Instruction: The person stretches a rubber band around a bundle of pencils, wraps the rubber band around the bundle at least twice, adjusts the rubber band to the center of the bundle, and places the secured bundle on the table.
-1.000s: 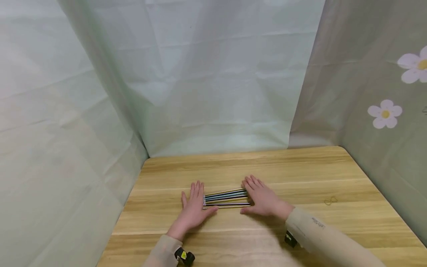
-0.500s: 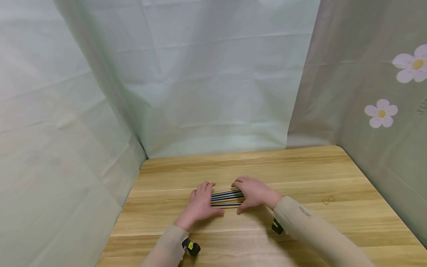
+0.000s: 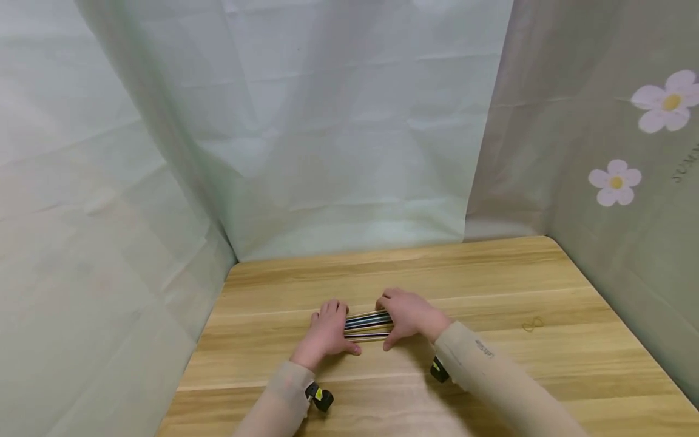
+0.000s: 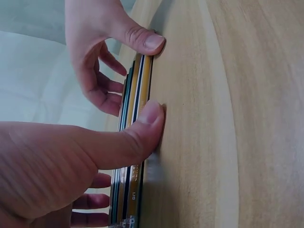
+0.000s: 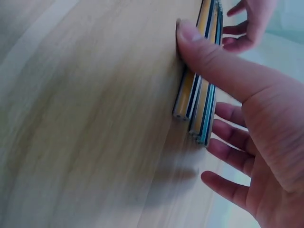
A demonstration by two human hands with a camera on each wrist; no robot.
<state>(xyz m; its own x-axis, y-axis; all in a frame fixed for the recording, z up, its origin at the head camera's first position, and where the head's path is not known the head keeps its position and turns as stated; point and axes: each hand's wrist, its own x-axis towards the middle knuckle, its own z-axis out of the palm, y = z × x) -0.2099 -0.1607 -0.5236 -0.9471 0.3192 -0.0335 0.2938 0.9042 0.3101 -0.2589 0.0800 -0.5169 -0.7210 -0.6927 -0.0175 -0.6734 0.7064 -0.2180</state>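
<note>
Several pencils in yellow, black and teal lie side by side on the wooden table, pointing left to right. Over their left part my left hand grips the row, thumb on the near side and fingers on the far side. My right hand holds the right part the same way. In the right wrist view the blunt ends of the pencils are uneven, and a narrow gap splits the row in two. The left wrist view shows small print on a yellow pencil. Both palms hide parts of the row.
A thin yellowish loop, like a rubber band, lies right of the hands. The wooden table has rounded far corners. Pale cloth hangs behind and on both sides. Black wrist cameras sit under the sleeves.
Both hands were flatter and farther apart at the pencils' ends. They have moved inward, and their fingers have curled down over the row. Less of the pencils shows between them.
</note>
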